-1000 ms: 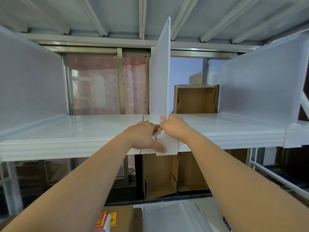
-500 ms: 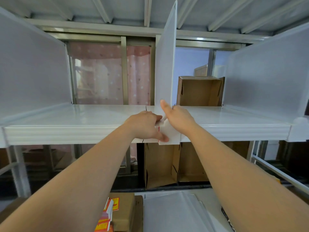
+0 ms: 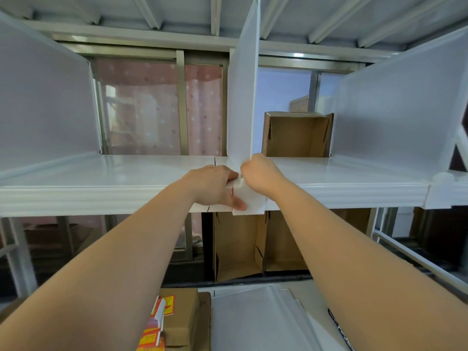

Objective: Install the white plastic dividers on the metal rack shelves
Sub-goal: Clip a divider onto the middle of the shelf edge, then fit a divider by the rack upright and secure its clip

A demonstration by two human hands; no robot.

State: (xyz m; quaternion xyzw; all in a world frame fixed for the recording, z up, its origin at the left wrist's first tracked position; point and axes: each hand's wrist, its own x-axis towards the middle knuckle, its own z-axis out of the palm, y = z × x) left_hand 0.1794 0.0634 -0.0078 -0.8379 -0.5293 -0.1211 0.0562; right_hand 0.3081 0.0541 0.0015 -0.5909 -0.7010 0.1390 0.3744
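Observation:
A white plastic divider (image 3: 241, 97) stands upright in the middle of the white metal rack shelf (image 3: 101, 193), its front tab hanging over the shelf's front lip. My left hand (image 3: 215, 188) presses flat on the tab from the left, thumb on its front face. My right hand (image 3: 260, 174) is closed around the divider's lower front corner. Two more dividers stand on the same shelf, one at the left (image 3: 45, 110) and one at the right (image 3: 400, 115).
An open cardboard box (image 3: 296, 134) sits behind the shelf, and others (image 3: 240, 247) stand below it. Spare white sheets (image 3: 263, 323) and a brown box with red-yellow labels (image 3: 177, 323) lie at the bottom. A window with a pink curtain is behind.
My right hand went from fingers stretched up along the divider to a closed grip at its base. The view has tilted up slightly, so the shelf sits a little lower in frame.

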